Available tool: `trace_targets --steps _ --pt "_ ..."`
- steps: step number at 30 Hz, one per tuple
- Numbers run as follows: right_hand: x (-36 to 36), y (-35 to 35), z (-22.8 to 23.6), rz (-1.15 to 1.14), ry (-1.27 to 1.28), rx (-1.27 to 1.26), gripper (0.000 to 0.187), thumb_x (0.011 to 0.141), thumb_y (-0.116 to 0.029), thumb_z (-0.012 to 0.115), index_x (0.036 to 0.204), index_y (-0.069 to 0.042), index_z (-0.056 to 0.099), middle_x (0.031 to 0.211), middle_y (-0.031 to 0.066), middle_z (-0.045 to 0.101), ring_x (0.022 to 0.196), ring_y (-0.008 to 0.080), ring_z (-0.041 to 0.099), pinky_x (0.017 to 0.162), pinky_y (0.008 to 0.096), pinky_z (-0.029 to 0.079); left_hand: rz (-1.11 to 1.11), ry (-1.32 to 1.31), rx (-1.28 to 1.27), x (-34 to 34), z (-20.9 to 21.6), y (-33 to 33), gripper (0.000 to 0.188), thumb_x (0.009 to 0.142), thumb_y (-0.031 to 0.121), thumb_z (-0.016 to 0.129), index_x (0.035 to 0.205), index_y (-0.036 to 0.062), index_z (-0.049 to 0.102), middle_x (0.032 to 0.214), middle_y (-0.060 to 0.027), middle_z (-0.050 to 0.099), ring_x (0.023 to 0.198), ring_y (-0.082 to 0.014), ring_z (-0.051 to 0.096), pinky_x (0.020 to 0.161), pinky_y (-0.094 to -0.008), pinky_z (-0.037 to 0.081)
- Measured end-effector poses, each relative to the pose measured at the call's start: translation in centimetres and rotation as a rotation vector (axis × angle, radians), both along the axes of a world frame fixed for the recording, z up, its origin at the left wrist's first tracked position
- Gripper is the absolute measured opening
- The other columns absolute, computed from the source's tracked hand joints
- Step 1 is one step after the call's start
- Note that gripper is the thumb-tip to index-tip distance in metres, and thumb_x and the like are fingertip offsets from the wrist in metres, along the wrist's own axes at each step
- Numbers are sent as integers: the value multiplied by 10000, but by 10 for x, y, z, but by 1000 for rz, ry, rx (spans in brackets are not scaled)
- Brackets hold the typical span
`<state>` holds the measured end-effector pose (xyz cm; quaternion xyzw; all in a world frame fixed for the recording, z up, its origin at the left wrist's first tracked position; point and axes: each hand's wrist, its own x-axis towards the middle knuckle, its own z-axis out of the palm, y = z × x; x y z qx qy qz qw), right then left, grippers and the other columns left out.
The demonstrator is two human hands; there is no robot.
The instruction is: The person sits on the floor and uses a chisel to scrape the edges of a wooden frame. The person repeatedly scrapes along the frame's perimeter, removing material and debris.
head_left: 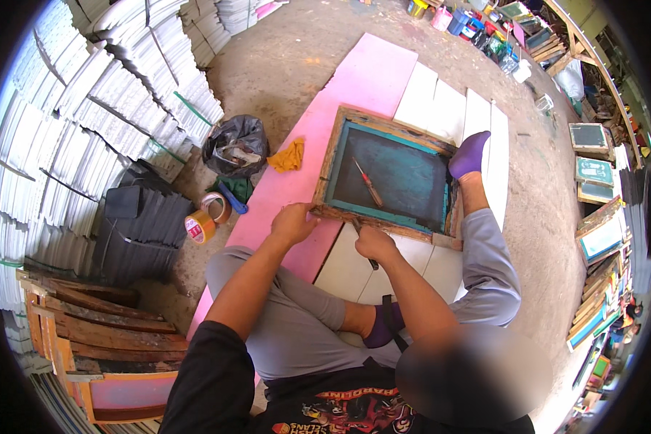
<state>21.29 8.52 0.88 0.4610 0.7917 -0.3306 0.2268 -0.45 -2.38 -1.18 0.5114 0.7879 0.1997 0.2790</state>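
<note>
A worn wooden screen-printing frame with dark mesh and a teal border lies in front of me. My left hand grips its near left corner. At the middle of the near edge, my right hand is closed around a dark-handled tool, whose working end shows only in part against the wood. A slim pointed tool with a reddish-brown handle rests on the mesh. My purple-socked foot touches the frame's right side.
Pink board and white boards lie under the frame. To the left are an orange cloth, a black plastic bag, tape rolls and tall paper stacks. More frames line the right side.
</note>
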Motion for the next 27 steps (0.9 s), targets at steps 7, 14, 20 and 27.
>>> trace_targets --steps 7,14,20,27 --pt "-1 -9 -10 -55 6 106 323 922 -98 521 1179 58 638 1135 310 709 1094 456 699 936 546 555 -20 49 -54 0 -1 8 425 872 321 737 1232 95 721 1107 -195 738 1065 -389 697 917 -512 554" --pt "2 -19 -24 -137 97 162 316 916 -118 507 1170 64 558 1032 345 705 1004 492 706 895 574 549 -17 71 -108 -1 8 16 424 870 337 736 1220 97 740 1043 -220 742 1007 -403 705 904 -501 553" --pt "6 -34 -51 -169 163 278 299 909 -147 542 1142 37 516 907 315 715 872 490 720 793 584 570 -24 59 -79 -4 5 13 413 880 322 726 1226 97 738 1040 -222 741 993 -401 709 888 -498 557" --pt "7 -35 -54 -165 166 297 330 935 -150 502 1218 18 527 919 300 728 880 474 731 786 591 571 -39 96 -55 -1 8 10 422 881 300 711 1250 96 716 1075 -203 741 1007 -396 706 888 -505 555"
